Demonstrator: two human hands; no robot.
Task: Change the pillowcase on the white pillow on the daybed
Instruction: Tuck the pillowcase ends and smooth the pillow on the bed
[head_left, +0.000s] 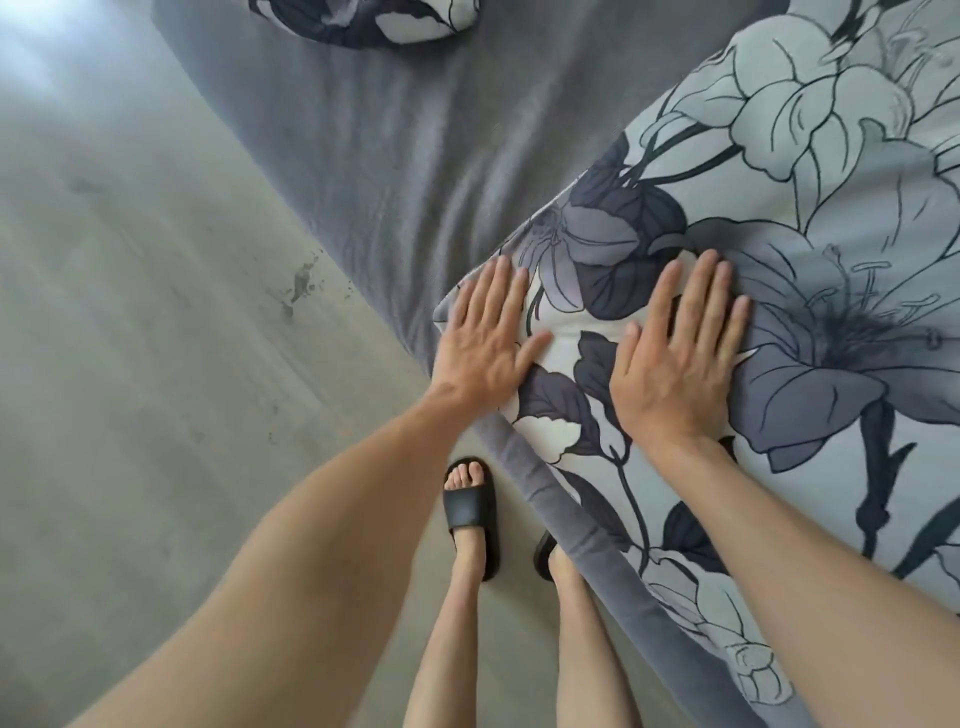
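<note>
Pillow (779, 270) lay flat on the daybed (374, 156), in a floral pillowcase, one corner reaching the daybed's near edge by the person's feet. Print was large lilies and leaves in dark navy, grey-lilac and off-white on a pale blue-grey ground; cloth looked smooth, woven, matte. Body looked plump and soft, rounded at the corner.

Both hands were flat on it, fingers straight and slightly spread, holding nothing. Left hand (485, 332) sat on the pillow's corner at the daybed edge, slightly blurred. Right hand (680, 353) pressed further in, on a dark leaf and lily. Palms-down placement read as smoothing or patting the case flat, likely a finishing step; whether the opening was tucked could not be told.

Daybed cover was grey, velvety, with soft wrinkles, and wrapped over a rounded edge. A second bundle in the same floral print (374, 21) sat at the daybed's far end, cut by the frame; pillow or loose case, unclear. Floor (130, 338) was pale grey, with a few dark specks near the daybed. Black slide sandal (470, 512) stood on the floor beside the edge.
</note>
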